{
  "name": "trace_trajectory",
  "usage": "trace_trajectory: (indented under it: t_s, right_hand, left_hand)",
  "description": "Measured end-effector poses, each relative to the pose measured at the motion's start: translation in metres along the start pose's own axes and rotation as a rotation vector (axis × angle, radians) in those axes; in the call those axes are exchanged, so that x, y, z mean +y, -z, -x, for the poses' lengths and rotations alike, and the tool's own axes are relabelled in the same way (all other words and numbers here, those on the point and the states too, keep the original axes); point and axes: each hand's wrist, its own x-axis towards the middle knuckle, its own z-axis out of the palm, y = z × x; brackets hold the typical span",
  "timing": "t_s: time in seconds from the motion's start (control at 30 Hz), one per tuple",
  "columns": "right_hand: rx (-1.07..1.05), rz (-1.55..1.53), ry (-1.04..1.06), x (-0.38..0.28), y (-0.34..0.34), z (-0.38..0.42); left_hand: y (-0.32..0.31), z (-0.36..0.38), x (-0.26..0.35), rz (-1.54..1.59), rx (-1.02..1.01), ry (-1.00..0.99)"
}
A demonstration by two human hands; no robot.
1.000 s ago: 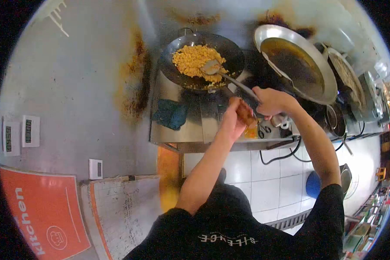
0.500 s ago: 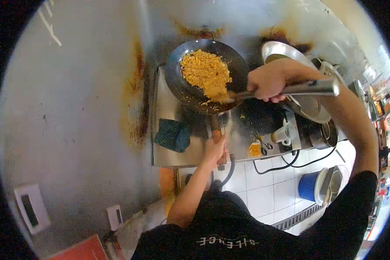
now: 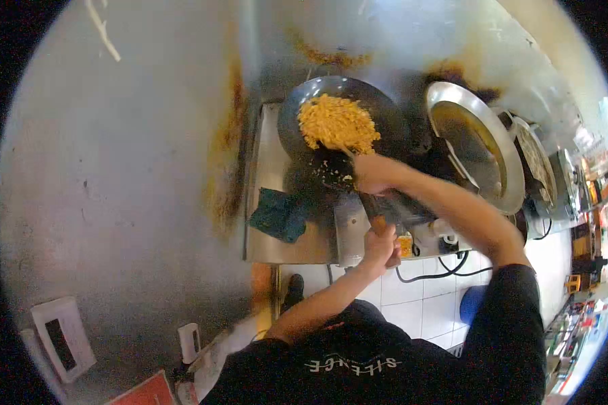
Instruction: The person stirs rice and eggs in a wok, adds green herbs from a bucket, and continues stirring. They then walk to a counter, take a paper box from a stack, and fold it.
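A dark wok (image 3: 393,125) stands on the steel stove, and a heap of orange-yellow fried rice (image 3: 338,121) lies in its far part. Loose grains are scattered over the near side. My left hand (image 3: 382,247) is closed around the wok's wooden handle (image 3: 380,222). Over the wok's near rim, my right hand (image 3: 375,174) grips a spatula (image 3: 348,151), whose tip meets the near edge of the rice. Most of the spatula is hidden by the hand and forearm.
A dark green cloth (image 3: 279,214) lies left of the wok handle. To the right stands a wide metal pan (image 3: 513,158). A white cup (image 3: 444,229) is partly behind my right arm; black hoses (image 3: 425,277) and a blue bucket (image 3: 473,304) are below.
My right hand has swept left and nearer the wok's handle, bringing the spatula with it. The rice is bunched farther from the near rim. The head view has shifted.
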Motion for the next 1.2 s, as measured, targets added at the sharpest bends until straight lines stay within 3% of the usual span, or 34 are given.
trace_trajectory:
  t_s: [0.03,0.07,0.13,0.17,0.23,0.27,0.37,0.4,0.5,0.57,0.63,0.7,0.8,0.9,0.93,1.03,1.1,1.17,1.2]
  right_hand:
    - [0.197,0.103,0.008,0.008,-0.023,-0.028]
    - [0.219,-0.148,-0.042,0.037,-0.036,-0.049]
    - [0.077,-0.754,-0.079,0.096,-0.008,-0.042]
    - [-0.094,-1.121,-0.085,0.112,0.021,-0.014]
    - [-0.168,-1.273,-0.195,0.120,0.048,0.021]
    - [-0.165,-1.191,-0.164,0.131,0.038,0.007]
    - [0.124,-0.230,-0.005,0.088,-0.052,-0.050]
    - [0.253,-0.115,0.173,0.052,-0.042,-0.016]
    - [0.151,-0.057,0.052,0.019,-0.039,-0.007]
    - [0.020,0.192,0.127,0.030,-0.072,-0.049]
    - [0.106,0.224,0.241,0.040,-0.040,-0.043]
    - [-0.297,0.401,0.390,0.071,-0.013,-0.047]
    - [-0.217,-0.368,-0.068,0.028,0.050,0.016]
    - [-0.285,-0.494,-0.004,0.005,0.052,0.043]
    - [-0.194,-0.428,0.165,0.017,0.026,0.006]
    - [0.088,-0.762,0.017,0.055,0.002,-0.063]
    - [-0.070,-0.665,-0.019,0.068,0.052,-0.012]
    - [-0.031,-0.423,0.229,0.060,0.054,-0.007]
    - [0.122,-0.265,0.449,0.063,0.030,-0.006]
  left_hand:
    - [-0.005,0.002,-0.003,-0.011,0.014,0.017]
    - [-0.007,0.002,-0.004,-0.024,0.025,0.021]
    - [-0.001,0.003,0.005,0.054,-0.015,0.069]
    - [0.008,0.008,0.012,0.014,0.004,0.073]
    - [0.017,0.016,0.017,-0.048,0.041,0.078]
    - [0.027,0.001,0.001,0.048,-0.029,0.110]
    - [0.010,0.018,0.014,-0.103,0.049,0.098]
    - [0.016,0.015,0.017,-0.091,0.030,0.107]
    - [0.028,0.006,0.018,-0.041,0.010,0.126]
    - [0.025,0.007,0.012,-0.084,0.039,0.185]
    - [0.024,-0.015,0.035,-0.121,0.013,0.109]
    - [0.049,-0.002,0.015,-0.167,0.026,0.150]
    - [0.051,0.003,0.033,-0.164,0.033,0.115]
    - [0.016,-0.002,0.000,-0.155,0.070,0.008]
    - [-0.001,-0.004,-0.006,-0.135,0.111,-0.005]
    - [-0.026,-0.015,-0.017,-0.082,0.076,0.002]
    - [-0.003,-0.012,-0.011,-0.102,-0.016,-0.071]
    - [0.001,-0.021,-0.021,-0.102,0.055,-0.075]
    - [-0.009,-0.040,-0.052,-0.083,0.084,-0.083]
